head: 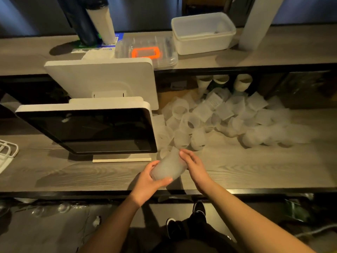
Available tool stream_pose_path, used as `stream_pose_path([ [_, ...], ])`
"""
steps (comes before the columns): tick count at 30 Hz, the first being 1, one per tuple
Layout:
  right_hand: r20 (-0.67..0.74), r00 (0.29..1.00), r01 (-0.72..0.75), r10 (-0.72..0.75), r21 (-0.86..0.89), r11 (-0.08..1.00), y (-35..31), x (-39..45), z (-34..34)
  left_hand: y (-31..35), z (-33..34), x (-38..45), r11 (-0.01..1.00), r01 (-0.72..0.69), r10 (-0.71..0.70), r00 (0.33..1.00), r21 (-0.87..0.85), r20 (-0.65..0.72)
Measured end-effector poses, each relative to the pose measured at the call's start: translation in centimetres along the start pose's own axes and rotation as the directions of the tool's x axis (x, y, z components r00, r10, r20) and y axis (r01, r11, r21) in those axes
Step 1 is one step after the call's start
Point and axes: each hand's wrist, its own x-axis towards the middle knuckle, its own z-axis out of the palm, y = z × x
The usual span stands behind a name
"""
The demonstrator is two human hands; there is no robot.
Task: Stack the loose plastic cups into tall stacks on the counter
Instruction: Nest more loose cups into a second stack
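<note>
Grey wood-grain counter (255, 167), and far right on it sprawls a big heap of loose frosted plastic cups (218, 117). Near the front edge, a short tilted stack of nested frosted cups (169, 167): left hand (147, 181) wrapped around its base, right hand (195, 167) with fingers curled on its rim. Push crooked and a cup could jam or buckle; that stack might slip off the edge.

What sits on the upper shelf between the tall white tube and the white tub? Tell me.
In the head view, a clear lidded box with an orange frame inside lies between the tube and the tub on the shelf.
</note>
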Motion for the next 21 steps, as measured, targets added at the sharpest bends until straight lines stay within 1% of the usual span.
stream_pose_path([
  [3, 0.064, 0.998, -0.008, 0.010, -0.045, 0.999, 1.1, -0.6, 1.1, 0.2, 0.4, 0.3, 1.000, 0.013, -0.013, 1.000, -0.017, -0.023],
  [5, 0.130, 0.989, -0.053, 0.063, -0.076, 0.996, 1.9, -0.5, 1.3, 0.0, 0.2, 0.3, 1.000, 0.011, -0.010, 0.999, 0.016, -0.034],
  [7, 0.163, 0.981, -0.088, 0.103, -0.092, 0.992, 2.1, 0.0, 1.1, -0.5, 0.0, 0.2, 1.000, 0.016, -0.015, 0.999, 0.012, -0.047],
  [8, 0.143, 0.983, -0.101, 0.112, -0.081, 0.992, 1.9, 0.4, 1.0, -0.7, -0.2, 0.1, 1.000, 0.027, -0.027, 0.998, -0.005, -0.064],
  [10, 0.034, 0.993, -0.113, 0.116, -0.079, 0.990, 1.9, 1.4, 1.0, -1.2, -0.4, 0.1, 0.997, 0.054, -0.058, 0.992, -0.046, -0.110],
  [11, -0.030, 0.993, -0.115, 0.113, -0.109, 0.987, 2.1, 2.1, 1.0, -1.4, -0.5, 0.1, 0.996, 0.064, -0.072, 0.988, -0.062, -0.134],
  [12, -0.064, 0.993, -0.111, 0.102, -0.158, 0.981, 2.4, 2.8, 1.0, -1.6, -0.6, 0.1, 0.995, 0.072, -0.082, 0.984, -0.070, -0.156],
  [14, -0.060, 0.994, -0.105, 0.092, -0.300, 0.948, 3.4, 4.3, 0.9, -2.1, -0.9, 0.2, 0.992, 0.092, -0.106, 0.976, -0.084, -0.189],
  [16, -0.036, 0.996, -0.086, 0.078, -0.406, 0.910, 4.5, 5.6, 1.0, -2.5, -1.2, 0.0, 0.989, 0.118, -0.134, 0.968, -0.083, -0.210],
  [21, 0.007, 1.000, -0.005, 0.010, -0.554, 0.833, 7.7, 7.8, 1.6, -3.4, -1.7, -0.3, 0.984, 0.178, -0.172, 0.957, 0.005, -0.232],
])
